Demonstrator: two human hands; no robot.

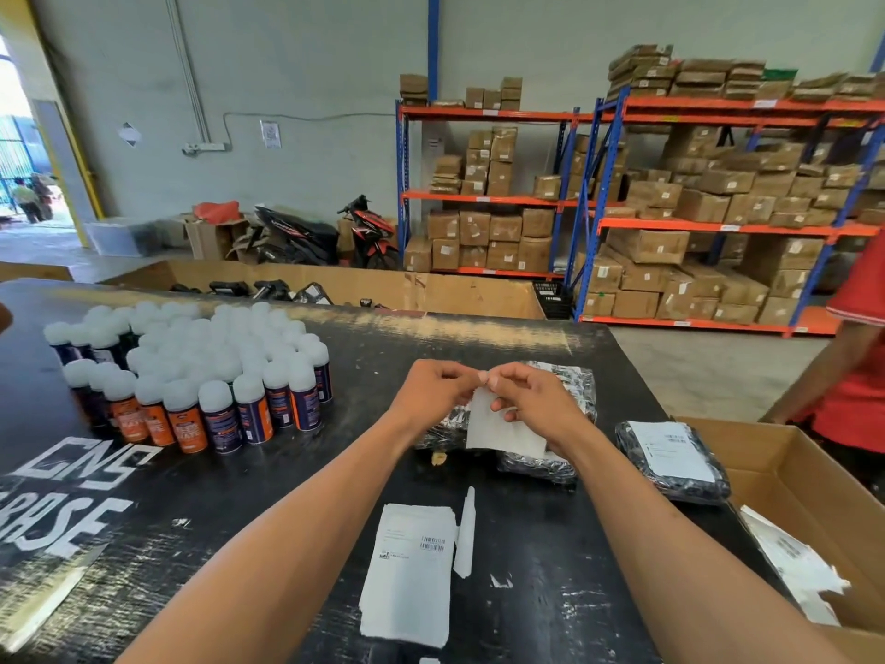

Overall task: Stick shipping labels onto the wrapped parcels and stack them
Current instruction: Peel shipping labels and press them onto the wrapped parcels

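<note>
My left hand (433, 390) and right hand (531, 400) both pinch the top edge of a white label (498, 431), fingers (471, 373) meeting above the wrapped parcels (565, 390) on the black bench (268, 510). Nearer me lies a stack of labels (409, 572). To my right, one labelled parcel (670, 460) lies beside a cardboard box (809, 510). Spray cans (201, 376) crowd my left.

The table (527, 591) is showing scuffed, matt black paint, worn pale along its far edge. The parcels (670, 464) are gleaming in glossy black plastic wrap. The labels (407, 572) are looking like matt white paper, and the box (814, 496) is showing plain brown cardboard.
</note>
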